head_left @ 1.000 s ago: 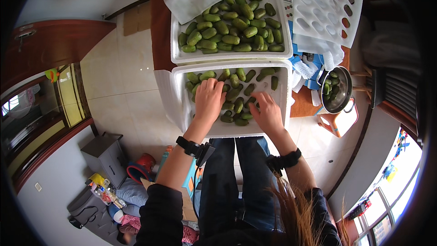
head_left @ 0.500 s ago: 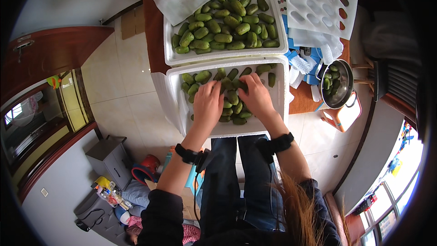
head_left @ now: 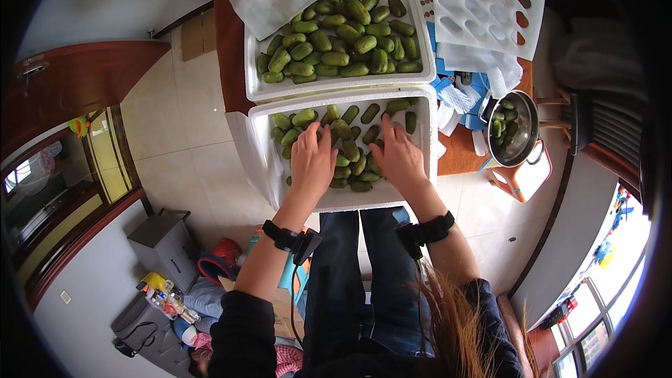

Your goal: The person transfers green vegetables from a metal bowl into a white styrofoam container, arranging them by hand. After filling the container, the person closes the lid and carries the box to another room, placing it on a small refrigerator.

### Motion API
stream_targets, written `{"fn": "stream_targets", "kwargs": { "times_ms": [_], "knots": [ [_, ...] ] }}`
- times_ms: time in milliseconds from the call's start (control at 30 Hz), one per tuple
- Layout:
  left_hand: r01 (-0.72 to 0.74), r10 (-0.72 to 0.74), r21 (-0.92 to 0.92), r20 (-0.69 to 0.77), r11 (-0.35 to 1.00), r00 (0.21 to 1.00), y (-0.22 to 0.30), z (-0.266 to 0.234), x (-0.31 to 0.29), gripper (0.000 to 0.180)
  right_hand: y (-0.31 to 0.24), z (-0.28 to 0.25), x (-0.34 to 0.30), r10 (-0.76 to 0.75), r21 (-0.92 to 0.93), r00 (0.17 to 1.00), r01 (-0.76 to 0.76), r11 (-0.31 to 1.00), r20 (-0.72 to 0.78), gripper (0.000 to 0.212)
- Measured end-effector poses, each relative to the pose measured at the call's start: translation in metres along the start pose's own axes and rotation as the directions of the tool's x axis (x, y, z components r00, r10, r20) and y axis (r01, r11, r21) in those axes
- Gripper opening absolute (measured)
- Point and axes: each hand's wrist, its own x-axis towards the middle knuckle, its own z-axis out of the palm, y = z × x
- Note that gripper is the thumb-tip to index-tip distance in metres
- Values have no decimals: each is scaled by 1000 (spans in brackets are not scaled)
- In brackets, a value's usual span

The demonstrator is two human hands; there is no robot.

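Note:
Stubby green oblong fruits, like small cucumbers, lie loosely in the nearer white foam box. Over its left half is my left hand, fingers extended and apart, their tips next to fruits. My right hand is over the right half, its fingers spread and pointing away from me, close to a fruit. Neither hand visibly grips anything, though the palms face down and their undersides are hidden. Behind stands a second foam box, filled more thickly with the same fruits.
A white sheet covers the far box's back left corner. At the right are a white tray with oval holes, foam netting and a steel pot holding several fruits. The brown table shows beside the boxes.
My hands have drawn slightly apart and back toward me, and the fingers have straightened. A dark fruit by the right fingers now lies uncovered. The whole view has shifted slightly.

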Motion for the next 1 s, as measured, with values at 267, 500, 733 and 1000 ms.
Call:
{"fn": "stream_targets", "kwargs": {
  "times_ms": [267, 500, 733, 1000],
  "knots": [
    [-73, 75, -24, 66, 997, 995, 2, -4, -22, 45, 4, 3, -7, -95, -38, 995, 93, 995, -31, 61],
    [-112, 108, 24, 121, 993, 987, 7, -6, -34, 49, -2, 10, -18, -175, -115, 984, 171, 979, -28, 55],
    [-92, 98, -81, 75, 992, 992, 2, -8, -27, 45, -6, 17, -1, -147, -116, 981, 133, 984, -129, 31],
    [-57, 62, -151, 31, 987, 998, 2, -8, -33, 40, -2, 17, 7, -161, -99, 960, 142, 985, -227, 27]
  ]
}}
